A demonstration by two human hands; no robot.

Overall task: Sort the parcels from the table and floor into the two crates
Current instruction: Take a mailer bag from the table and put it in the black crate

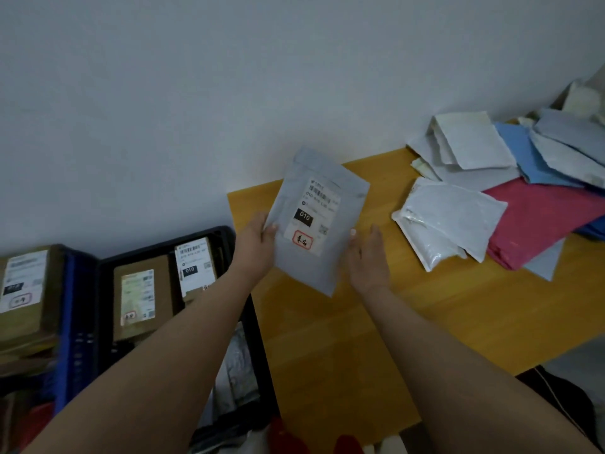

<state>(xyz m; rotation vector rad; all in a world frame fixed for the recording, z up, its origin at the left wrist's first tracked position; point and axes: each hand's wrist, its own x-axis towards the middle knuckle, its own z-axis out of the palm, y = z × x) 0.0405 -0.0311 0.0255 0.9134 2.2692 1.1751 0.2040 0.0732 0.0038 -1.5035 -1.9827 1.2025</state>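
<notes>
Nearest the lens: two bare forearms reaching forward over the yellow wooden worktop.

Largest first. Black plastic crate on the floor at left, holding at least two brown cardboard parcels with white labels and pale bags lower down; count unclear. Blue plastic crate beside it, stacked with more brown cardboard parcels. Judged: sorting well under way, both crates partly filled.

Still to sort: heap of soft mailer bags at far right of worktop, white, grey, blue and one pink, overlapping. Floor parcels mostly out of view; cannot tell how many are left.

In hand: flat grey plastic mailer bag, label up, marked "010", raised above the worktop's left end. Left hand pinching its left edge, thumb on top, fingers curled beneath. Right hand at lower right edge, fingers straight and together, supporting rather than gripping.

Judged step: label check, crate choice pending.
</notes>
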